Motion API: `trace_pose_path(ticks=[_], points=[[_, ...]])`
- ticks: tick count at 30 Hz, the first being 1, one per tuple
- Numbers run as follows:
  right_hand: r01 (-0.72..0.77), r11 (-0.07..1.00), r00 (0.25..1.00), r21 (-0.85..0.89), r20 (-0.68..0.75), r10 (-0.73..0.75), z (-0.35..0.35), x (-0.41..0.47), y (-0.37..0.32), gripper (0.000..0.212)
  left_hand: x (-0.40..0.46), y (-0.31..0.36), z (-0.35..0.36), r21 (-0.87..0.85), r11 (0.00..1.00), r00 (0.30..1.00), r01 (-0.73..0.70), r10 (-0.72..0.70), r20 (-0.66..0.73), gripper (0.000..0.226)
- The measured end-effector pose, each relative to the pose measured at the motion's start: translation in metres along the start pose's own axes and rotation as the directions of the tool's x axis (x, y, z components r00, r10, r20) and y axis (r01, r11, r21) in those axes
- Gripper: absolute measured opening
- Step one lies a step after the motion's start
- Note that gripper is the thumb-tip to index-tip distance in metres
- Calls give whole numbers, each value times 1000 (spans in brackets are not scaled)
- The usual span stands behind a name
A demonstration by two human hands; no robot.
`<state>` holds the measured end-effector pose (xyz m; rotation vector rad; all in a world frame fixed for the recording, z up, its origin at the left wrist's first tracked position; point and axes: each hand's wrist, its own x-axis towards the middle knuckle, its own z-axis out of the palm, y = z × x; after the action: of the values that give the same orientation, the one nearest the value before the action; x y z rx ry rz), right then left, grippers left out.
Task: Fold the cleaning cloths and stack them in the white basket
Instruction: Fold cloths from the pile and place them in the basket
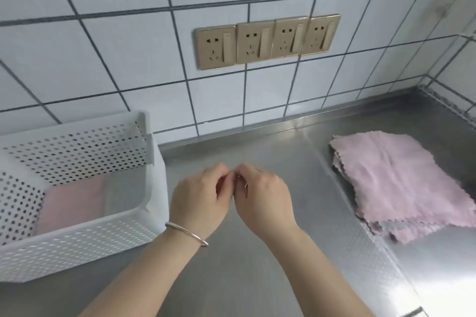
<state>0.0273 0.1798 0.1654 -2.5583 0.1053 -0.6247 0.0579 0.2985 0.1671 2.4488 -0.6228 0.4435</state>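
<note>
A person's left hand (199,197) and right hand (262,198) meet fingertip to fingertip above a stainless steel counter (252,278), fingers curled, holding no cloth. A folded pink cloth (73,203) lies in the white perforated basket (85,242) at left; a stack of unfolded pink cloths (401,183) lies at right. Four gold wall sockets (266,41), without legible writing, sit in white tile (108,54).
</note>
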Motion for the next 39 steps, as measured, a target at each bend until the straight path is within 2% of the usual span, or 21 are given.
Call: trace_pose_path(ticks=[2, 7, 9, 11, 14, 18, 20, 22, 25, 27, 31, 35, 39], points=[[-29, 1000, 999, -5, -17, 29, -19, -14, 38, 21, -3, 35, 28, -66, 998, 999, -20, 22, 31, 32], [-167, 986, 986, -25, -21, 166, -58, -49, 136, 23, -5, 110, 108, -143, 988, 983, -56, 80, 166, 32], [-222, 975, 973, -23, 58, 223, -71, -63, 174, 33, -7, 132, 144, -165, 985, 961, -50, 92, 260, 31], [-302, 951, 931, -62, 195, 308, -82, -77, 214, 38, -10, 153, 180, -170, 984, 929, -43, 102, 355, 25], [-382, 920, 883, -83, 261, 390, -92, -92, 262, 23, -16, 175, 221, -144, 985, 866, -90, 149, 478, 20], [-444, 881, 848, -161, 242, 472, -96, -101, 314, 24, -12, 188, 270, -76, 980, 823, -184, 196, 533, 3], [-455, 868, 837, -198, 238, 493, -97, -103, 332, 28, -8, 190, 291, -55, 979, 804, -197, 193, 562, 10], [-435, 875, 829, -211, 285, 481, -96, -107, 351, 40, -5, 193, 309, 5, 962, 772, -275, 217, 597, 26], [-386, 895, 790, -224, 420, 446, -93, -109, 366, 61, -5, 198, 321, 94, 934, 767, -344, 222, 602, 39], [-362, 907, 778, -213, 467, 420, -90, -110, 371, 65, -6, 199, 328, 120, 928, 770, -352, 214, 601, 42], [-381, 903, 789, -199, 440, 429, -81, -110, 380, 66, -2, 200, 339, 136, 918, 774, -374, 228, 590, 36], [-364, 907, 801, -211, 426, 420, -77, -108, 384, 61, -2, 196, 343, 106, 920, 819, -377, 278, 501, 5], [-362, 904, 826, -229, 370, 425, -77, -103, 383, 50, -3, 193, 345, 83, 924, 830, -374, 293, 474, 23]])
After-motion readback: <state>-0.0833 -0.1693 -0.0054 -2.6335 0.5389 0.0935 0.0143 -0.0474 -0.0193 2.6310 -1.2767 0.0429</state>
